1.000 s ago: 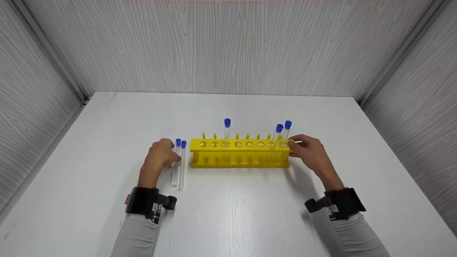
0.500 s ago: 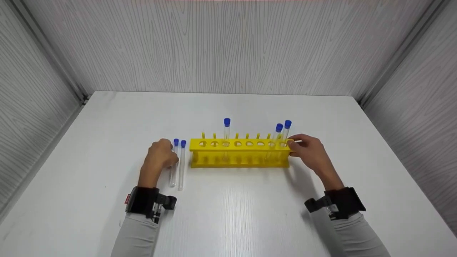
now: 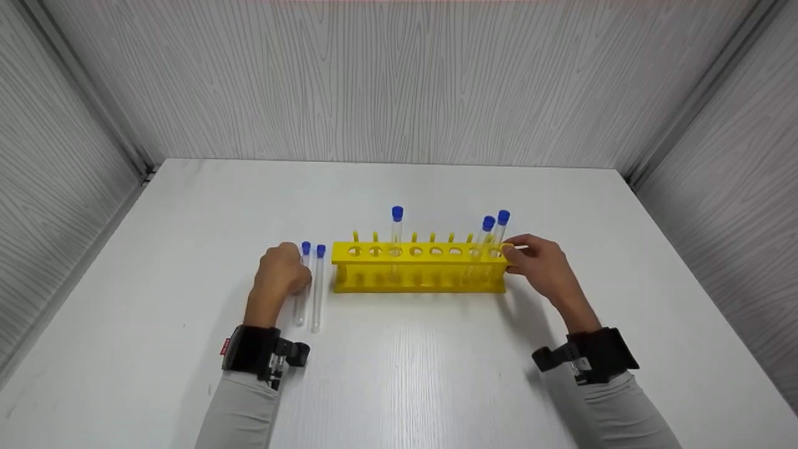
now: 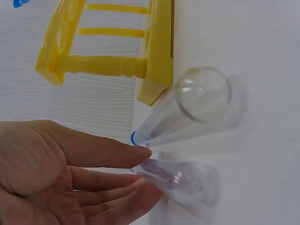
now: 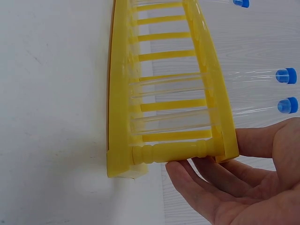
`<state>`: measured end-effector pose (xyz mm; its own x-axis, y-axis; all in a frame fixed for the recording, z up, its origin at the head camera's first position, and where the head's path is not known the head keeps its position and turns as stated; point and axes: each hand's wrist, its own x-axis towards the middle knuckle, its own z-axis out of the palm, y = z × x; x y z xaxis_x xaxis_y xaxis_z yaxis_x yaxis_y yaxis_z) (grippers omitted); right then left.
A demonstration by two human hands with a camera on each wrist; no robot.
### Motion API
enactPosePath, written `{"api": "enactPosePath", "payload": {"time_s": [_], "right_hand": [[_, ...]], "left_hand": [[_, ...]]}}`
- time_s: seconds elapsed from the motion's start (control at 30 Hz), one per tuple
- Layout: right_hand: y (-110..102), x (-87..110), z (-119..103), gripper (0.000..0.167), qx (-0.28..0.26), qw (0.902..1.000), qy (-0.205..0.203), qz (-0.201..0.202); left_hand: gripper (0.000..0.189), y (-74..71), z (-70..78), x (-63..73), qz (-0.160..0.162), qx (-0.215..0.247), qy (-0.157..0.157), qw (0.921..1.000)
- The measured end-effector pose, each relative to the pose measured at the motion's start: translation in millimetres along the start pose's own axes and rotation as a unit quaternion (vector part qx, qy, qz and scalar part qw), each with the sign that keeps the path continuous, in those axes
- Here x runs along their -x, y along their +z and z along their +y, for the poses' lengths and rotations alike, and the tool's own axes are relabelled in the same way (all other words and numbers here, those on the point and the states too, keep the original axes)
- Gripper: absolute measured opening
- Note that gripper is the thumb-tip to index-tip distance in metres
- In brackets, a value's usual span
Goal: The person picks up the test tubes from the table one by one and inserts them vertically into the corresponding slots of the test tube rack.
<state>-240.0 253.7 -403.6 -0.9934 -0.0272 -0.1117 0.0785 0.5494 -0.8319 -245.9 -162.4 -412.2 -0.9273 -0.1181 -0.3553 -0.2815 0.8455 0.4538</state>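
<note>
My left hand (image 3: 280,271) pinches a clear test tube (image 3: 300,312) with a blue cap between thumb and fingers. That tube lies on the table, its rounded end towards me. Just to its right lies a second capped test tube (image 3: 317,299), apart from the hand. A yellow test tube rack (image 3: 418,289) stands upright to the right of both. My right hand (image 3: 542,265) grips the rack's right end, with the thumb on the top plate and fingers beneath it in the right wrist view. Two capped tubes (image 5: 173,121) lean in the rack's right-end holes.
Another capped tube (image 3: 397,229) stands in the rack, left of its middle. The rack's remaining holes hold no tubes. A white table (image 3: 399,374) lies under everything, with grey wood-grain panels (image 3: 399,81) behind it and at both sides.
The tube under my left hand has slid slightly left, widening the gap to the tube beside it. My left thumb has drawn in with it. The right hand and rack keep their place.
</note>
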Motion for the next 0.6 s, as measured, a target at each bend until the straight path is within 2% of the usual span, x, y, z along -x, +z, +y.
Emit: {"api": "enactPosePath", "payload": {"time_s": [0.47,0.6], "right_hand": [[0.5,0.3,-1.7,0.043,0.009,0.9999,0.008,0.001],[0.0,-0.2,-1.3,0.042,0.006,1.0,0.007,0.001]], "left_hand": [[0.048,-1.1,0.8,2.5,0.006,-0.018,0.011,0.9998],[0.049,-2.7,1.0,3.0,-0.004,-0.013,0.002,0.9999]]}}
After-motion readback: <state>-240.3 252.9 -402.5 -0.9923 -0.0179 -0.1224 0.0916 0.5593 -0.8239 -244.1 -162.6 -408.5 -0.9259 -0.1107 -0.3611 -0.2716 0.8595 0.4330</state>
